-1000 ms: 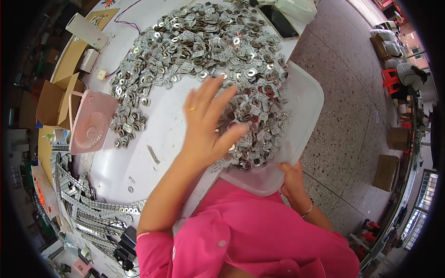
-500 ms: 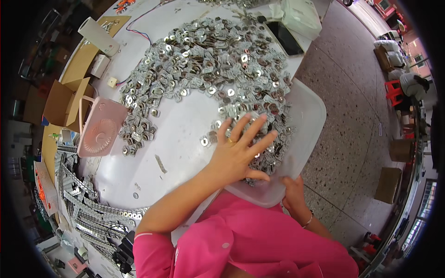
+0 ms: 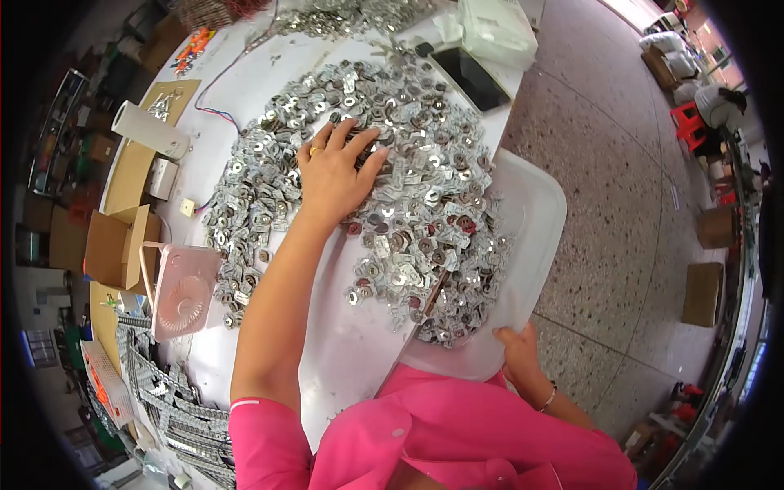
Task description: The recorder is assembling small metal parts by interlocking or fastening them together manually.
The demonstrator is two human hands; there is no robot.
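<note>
My left hand (image 3: 336,178) lies on a broad heap of small silvery metal pieces with round centres (image 3: 408,184), its fingers spread among them at the heap's far middle. A ring is on one finger. At the table's right edge, my right hand (image 3: 520,357) grips the near right rim of a translucent white plastic tub (image 3: 535,237). Its thumb shows on the rim; the other fingers are mostly hidden. Some pieces have spilled over the table edge into the tub, which sits between the table and my pink clothing.
Left of the heap stand a pink fan (image 3: 186,290), an open cardboard box (image 3: 122,249) and a white roll (image 3: 151,131). Metal strips (image 3: 184,416) lie at the near left. A phone (image 3: 471,77) and a white plastic bag (image 3: 498,33) rest at the far right.
My left hand has moved from the near right of the heap to its far middle. More pieces now spread toward the near table edge. My right hand stays on the tub.
</note>
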